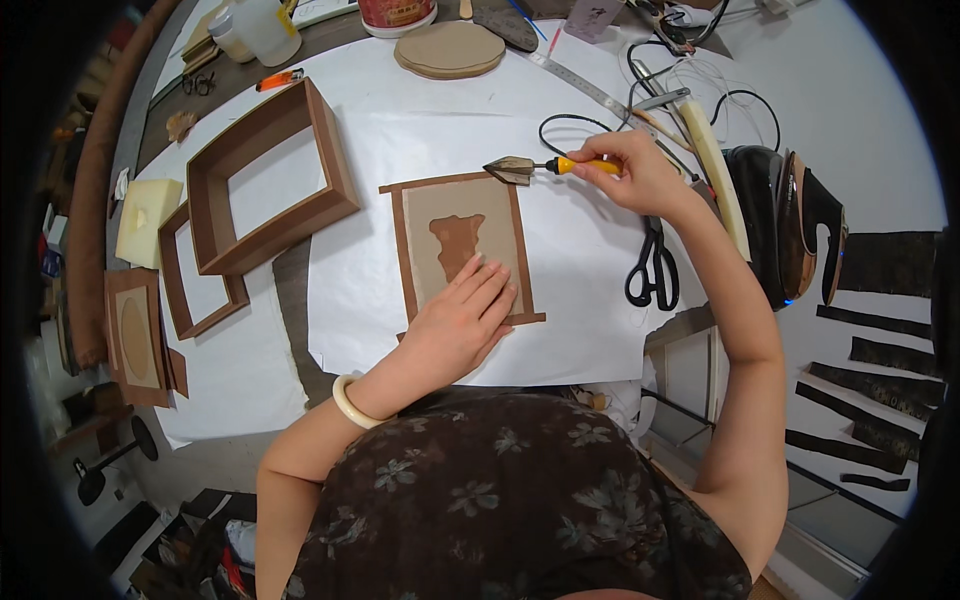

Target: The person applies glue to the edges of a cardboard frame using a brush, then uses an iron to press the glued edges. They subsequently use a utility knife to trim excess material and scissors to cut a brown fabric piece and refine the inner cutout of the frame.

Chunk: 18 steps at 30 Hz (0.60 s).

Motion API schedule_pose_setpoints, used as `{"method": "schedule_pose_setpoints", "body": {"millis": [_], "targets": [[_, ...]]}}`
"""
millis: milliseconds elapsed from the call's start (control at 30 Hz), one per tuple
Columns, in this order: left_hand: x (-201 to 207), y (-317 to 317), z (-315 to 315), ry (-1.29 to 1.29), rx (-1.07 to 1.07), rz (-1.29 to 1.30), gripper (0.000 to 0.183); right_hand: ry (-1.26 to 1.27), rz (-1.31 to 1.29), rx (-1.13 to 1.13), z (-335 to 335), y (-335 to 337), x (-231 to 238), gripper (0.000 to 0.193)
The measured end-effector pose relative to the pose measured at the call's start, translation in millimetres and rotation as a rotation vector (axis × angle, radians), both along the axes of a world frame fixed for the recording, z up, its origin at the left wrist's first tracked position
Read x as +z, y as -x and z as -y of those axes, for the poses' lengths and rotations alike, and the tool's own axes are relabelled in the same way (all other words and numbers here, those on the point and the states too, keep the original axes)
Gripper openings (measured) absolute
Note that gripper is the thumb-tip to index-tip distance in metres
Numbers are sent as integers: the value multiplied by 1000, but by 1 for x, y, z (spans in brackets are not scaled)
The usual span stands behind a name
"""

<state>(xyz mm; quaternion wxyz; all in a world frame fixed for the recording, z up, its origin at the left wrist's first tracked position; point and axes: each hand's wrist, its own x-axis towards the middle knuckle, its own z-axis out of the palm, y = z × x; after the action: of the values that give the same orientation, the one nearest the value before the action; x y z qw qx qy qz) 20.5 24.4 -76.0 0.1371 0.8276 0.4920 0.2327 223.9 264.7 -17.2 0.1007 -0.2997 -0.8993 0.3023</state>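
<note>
My left hand [455, 325] lies flat, fingers stretched out, on a grey-beige board [500, 212]. The fingertips rest by the lower part of a ragged-edged brown patch [457, 238] on the board. Brown strips [518, 245] border the board along its sides. My right hand [640, 172] grips the yellow handle of a small iron [512, 168] with a pointed metal head. That head sits at the board's upper right corner, over the top brown strip; whether it presses on it I cannot tell. A black cord curves near the tool.
Two brown box frames [335, 150] stand at left, beside a yellow sponge block [150, 222]. Black-handled scissors [652, 270] lie at right, near a dark clothes iron [765, 215]. A steel ruler [580, 85], tangled cables and an oval board stack [450, 50] are farther back.
</note>
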Motion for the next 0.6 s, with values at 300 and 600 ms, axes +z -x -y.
{"method": "schedule_pose_setpoints", "body": {"millis": [300, 600], "targets": [[-3, -1, 2, 17, 16, 62, 44, 46, -168, -132, -1, -15, 2, 18], [0, 1, 4, 21, 31, 92, 42, 70, -30, 39, 6, -4, 0, 17]]}}
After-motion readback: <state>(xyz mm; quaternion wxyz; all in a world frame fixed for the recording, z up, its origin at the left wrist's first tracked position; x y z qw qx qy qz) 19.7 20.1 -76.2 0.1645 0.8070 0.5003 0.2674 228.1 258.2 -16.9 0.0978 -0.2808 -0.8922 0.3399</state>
